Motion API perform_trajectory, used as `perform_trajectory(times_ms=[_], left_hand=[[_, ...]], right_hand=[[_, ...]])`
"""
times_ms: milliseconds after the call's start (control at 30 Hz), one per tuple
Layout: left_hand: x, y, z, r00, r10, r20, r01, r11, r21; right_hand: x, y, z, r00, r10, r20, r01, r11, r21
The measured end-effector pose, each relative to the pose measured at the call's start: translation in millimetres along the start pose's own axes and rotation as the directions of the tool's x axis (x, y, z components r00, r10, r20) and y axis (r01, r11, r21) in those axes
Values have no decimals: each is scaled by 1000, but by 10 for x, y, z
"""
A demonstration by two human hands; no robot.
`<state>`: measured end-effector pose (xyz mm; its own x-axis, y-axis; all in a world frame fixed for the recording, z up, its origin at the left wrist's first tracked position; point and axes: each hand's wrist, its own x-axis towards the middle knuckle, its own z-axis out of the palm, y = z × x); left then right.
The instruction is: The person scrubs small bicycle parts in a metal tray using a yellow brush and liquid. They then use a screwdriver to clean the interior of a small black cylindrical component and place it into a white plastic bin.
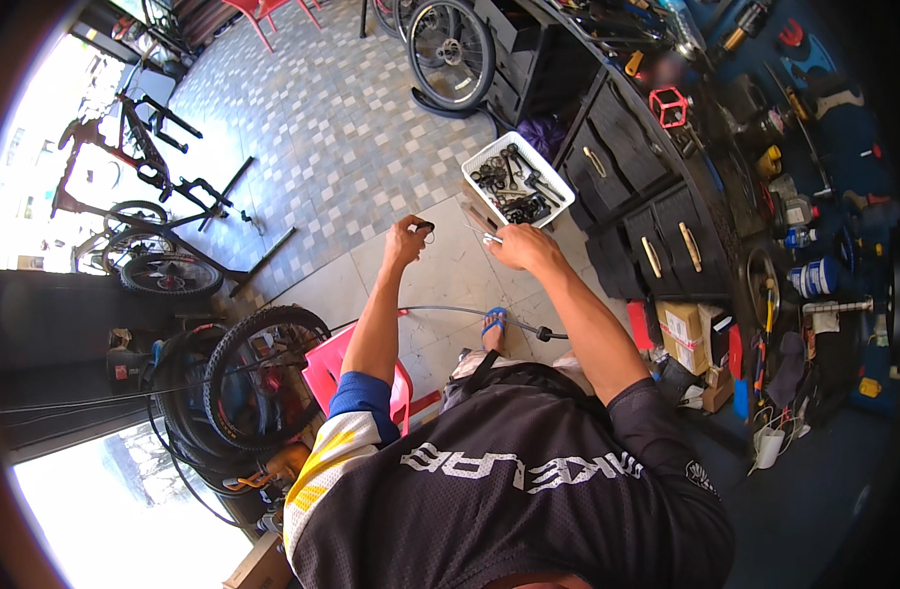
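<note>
Fingers of the left hand (405,241): drawn in narrow, apparently pinching a small dark part (425,227), rounded in outline, exact kind too small to tell. Location: at the fingertips, above the tiled floor (347,270), left of and apart from the right hand. Hazard: a slip, the likely cause being so slight a hold on so small an item; on hard tile it could bounce or roll.

Right hand (520,247): fingers curled narrow about a slim pale item (491,238); full grip hidden. Hazard: should it be a tool, a thin end could skid off a small part.

White basket (568,196), just beyond the right hand: holds mixed dark metal parts. Hazard: a dropped dark piece might be lost among them, the colours being alike.

Grey cable (450,308), crossing near the blue sandal (495,316): could catch a step.

Pink chair (337,363), by the left forearm: an elbow might knock it if swung back.
</note>
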<state>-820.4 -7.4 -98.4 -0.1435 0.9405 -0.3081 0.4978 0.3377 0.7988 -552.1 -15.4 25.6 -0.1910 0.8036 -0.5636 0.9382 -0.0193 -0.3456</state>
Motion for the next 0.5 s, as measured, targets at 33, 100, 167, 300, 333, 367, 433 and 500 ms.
perform_trajectory(times_ms=[33,100,167,300,333,367,433,500], left_hand=[[-1,26,-24,992,-108,63,115,986,-120],[-32,64,-72,983,-119,138,152,952,-264],[-80,172,-128,972,-138,192,194,929,-314],[-126,322,-186,970,-101,222,179,913,-366],[-140,327,-174,971,-84,224,176,885,-432],[-152,333,-160,972,-67,226,174,851,-495],[-167,361,-116,987,-8,159,95,829,-551],[-183,389,-100,993,27,118,45,823,-566]], right_hand=[[-14,31,7,1000,-7,6,6,1000,21],[-35,86,19,1000,-10,6,9,999,50],[-41,147,31,1000,4,-1,-4,998,66],[-7,227,74,999,-14,-31,16,997,81],[-20,213,54,999,-21,-34,24,996,85],[-33,199,35,999,-28,-36,31,995,90],[-85,163,-25,999,-35,-32,38,993,108],[-145,111,-84,999,-44,-31,47,993,111]])
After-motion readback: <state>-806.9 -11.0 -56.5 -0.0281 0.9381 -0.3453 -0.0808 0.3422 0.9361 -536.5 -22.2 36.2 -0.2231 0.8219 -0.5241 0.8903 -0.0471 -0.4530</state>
